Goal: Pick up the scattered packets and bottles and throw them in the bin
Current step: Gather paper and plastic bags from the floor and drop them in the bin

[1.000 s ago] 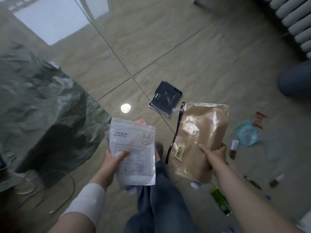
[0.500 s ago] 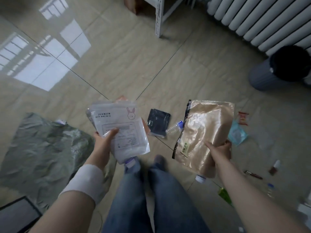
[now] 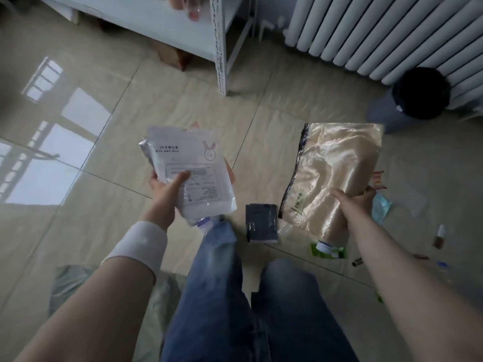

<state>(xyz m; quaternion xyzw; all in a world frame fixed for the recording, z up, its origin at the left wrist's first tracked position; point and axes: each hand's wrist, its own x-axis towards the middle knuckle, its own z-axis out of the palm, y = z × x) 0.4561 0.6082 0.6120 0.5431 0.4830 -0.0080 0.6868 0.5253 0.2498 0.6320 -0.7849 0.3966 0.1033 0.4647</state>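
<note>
Left hand (image 3: 163,189) grips the white rabbit-printed packet (image 3: 192,176); right hand (image 3: 352,202) pinches the glossy tan zip pouch (image 3: 332,173). Bare tiled floor (image 3: 261,121) lies open toward the dark round bin (image 3: 420,94).

Behind your white packet (image 3: 192,176): more packets, mostly hidden.
Beside the bin (image 3: 418,96): radiator (image 3: 379,30) cut off.

We've got a white packet (image 3: 192,173) with a little pink bunny outline printed on it, plus a shiny tan packet (image 3: 332,173) edged in black. Dark navy packet (image 3: 261,222) on beige floor tiles (image 3: 109,194), and the bin (image 3: 418,96) is grey-blue with black inside.
</note>
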